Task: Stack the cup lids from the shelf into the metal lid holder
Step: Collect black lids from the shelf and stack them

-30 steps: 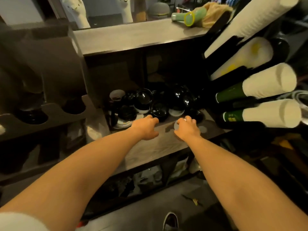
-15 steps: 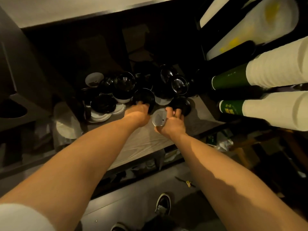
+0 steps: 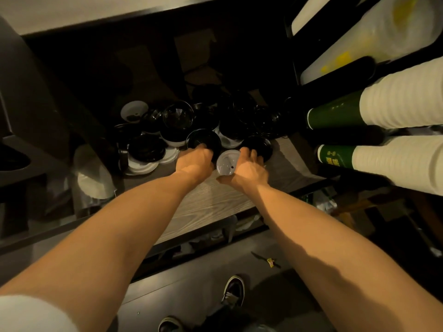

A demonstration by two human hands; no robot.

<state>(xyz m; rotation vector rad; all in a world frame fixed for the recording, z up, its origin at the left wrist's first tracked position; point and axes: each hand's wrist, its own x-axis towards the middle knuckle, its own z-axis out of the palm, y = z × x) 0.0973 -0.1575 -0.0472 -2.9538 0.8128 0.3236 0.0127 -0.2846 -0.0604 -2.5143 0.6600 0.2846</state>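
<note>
Both hands are down at the lid pile, one white lid picked up

The right hand [image 3: 249, 170] pinches a round white plastic cup lid [image 3: 226, 164] at its edge with the thumb. The lid is tipped up to face the camera, just over the grey wood-grain shelf board [image 3: 211, 207], and the fingers stretch on over the near edge of a flat round black plastic lid [image 3: 260, 144] right behind it. The left hand [image 3: 195, 164] has its fingers bent down over the near rim of a shiny round black lid [image 3: 203, 140]. I can't tell if it's actually gripping, since the fingertips are hidden. The jumbled heap of black and white lids [image 3: 167, 135] sits further back on the same shelf, mostly to the left. On the right are sideways stacks of white paper cups with green ends [image 3: 383, 109].
</note>
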